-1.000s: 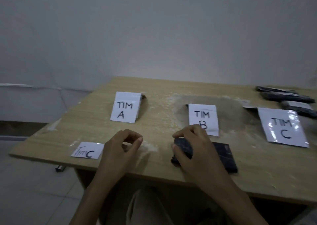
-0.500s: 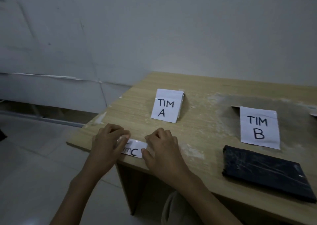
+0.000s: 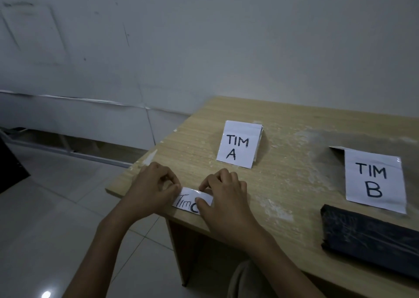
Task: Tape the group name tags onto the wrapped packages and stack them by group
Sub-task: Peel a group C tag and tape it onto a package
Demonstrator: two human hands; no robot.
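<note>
On the wooden table, the job looks to be at the step of picking a label up, with nothing stuck on yet. At the right edge of view lies a black wrapped package, flat and bare of any label, just in front of the TIM B sign. Further left is the TIM A sign, well apart from the package. No box, tray or bin shows, and everything lies straight on the tabletop.

Near the front left corner, the left hand has curled fingers pinching the left end of the name tag. The right hand grips the other end, thumb pressed over the "C". The tag reads "Tim C", lies flat on the wood, and has a shiny film on top, probably tape.

Next, I judge, the tag must be peeled up cleanly, carried to the package and pressed flat.
</note>
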